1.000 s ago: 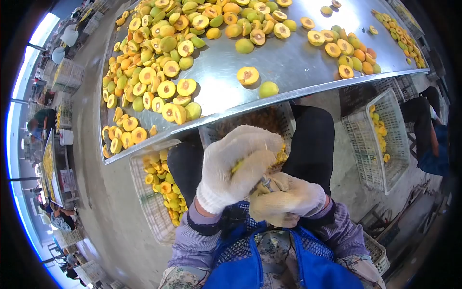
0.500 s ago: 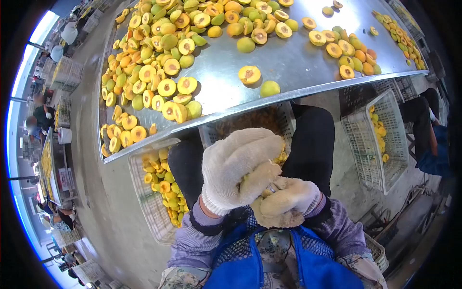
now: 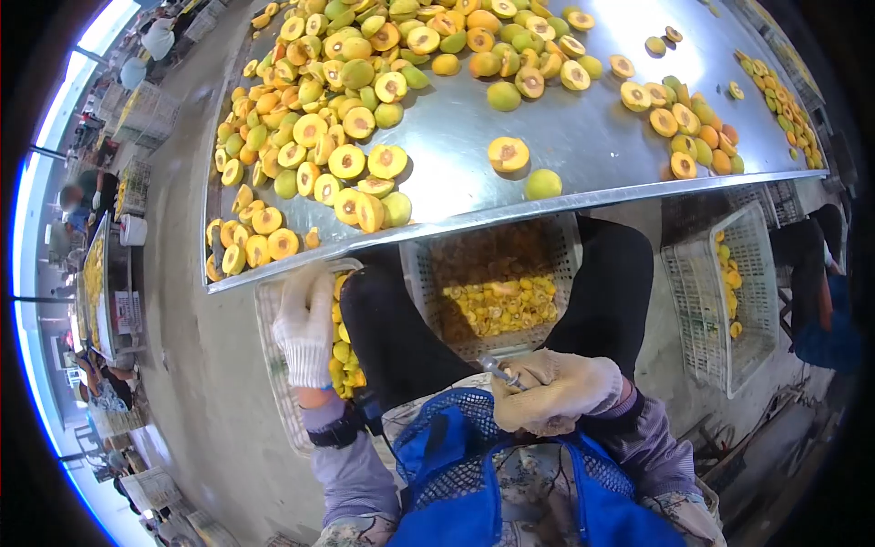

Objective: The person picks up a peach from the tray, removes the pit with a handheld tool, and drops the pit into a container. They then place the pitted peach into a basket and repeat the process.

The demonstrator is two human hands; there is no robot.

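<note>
My left hand [image 3: 307,321], in a white knit glove, is over the crate of peach halves [image 3: 344,360] by my left knee. Its fingers stretch towards the table's edge, and no fruit shows in it. My right hand [image 3: 558,392], in a stained glove, is closed around a small metal tool [image 3: 500,371] in front of my lap. The tool's shiny end sticks out past the thumb; the rest is hidden in the palm. Between my knees stands a crate [image 3: 421,292] holding yellow peach scraps and brown pits.
A metal table [image 3: 437,173] ahead carries a large heap of cut peaches [image 3: 337,100] at left and a smaller pile [image 3: 697,132] at right. Another crate [image 3: 729,301] with peach pieces stands right, beside another person's leg [image 3: 802,260]. More people and crates are far left.
My hands were together in front of me around something mostly hidden. My left hand has moved away left to the crate; my right hand stays near my lap, its metal tool now showing.
</note>
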